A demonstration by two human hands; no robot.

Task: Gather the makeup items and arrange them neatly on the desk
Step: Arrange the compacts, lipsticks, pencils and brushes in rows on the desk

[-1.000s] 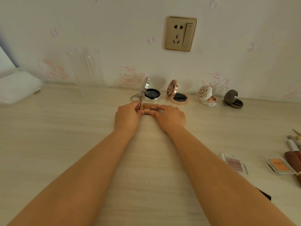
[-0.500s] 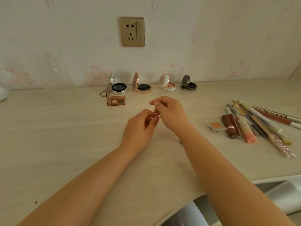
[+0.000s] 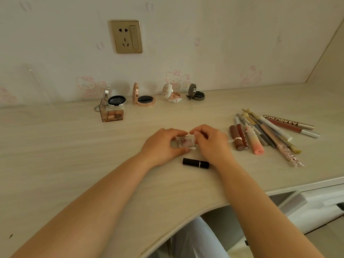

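Pale wood-grain desk (image 3: 55, 146) runs along a wall papered with faint pink cartoon cats, a gold wall socket (image 3: 126, 36) set above it. At the middle of the desk, a small clear plastic compact with pinkish powder inside (image 3: 186, 142) sits between both hands. The left hand (image 3: 163, 144) curls around its left side, fingers arched over the far edge and thumb at the near corner. The right hand (image 3: 210, 140) grips the right side, fingertips bent down onto the top edge. Both forearms reach forward from the bottom corners and converge on the compact, wrists low over the desk. Just in front of the hands lies a black lipstick tube (image 3: 195, 163) on its side. To the right lies a cluster of lipsticks, pens and brushes (image 3: 268, 133), roughly side by side. Along the wall stand four round open compacts: a silver one (image 3: 115, 101), a rose-gold one (image 3: 144, 99), a white floral one (image 3: 172, 95) and a dark grey one (image 3: 196, 94). A clear amber eyeshadow palette (image 3: 111, 115) stands open just in front of the silver compact.
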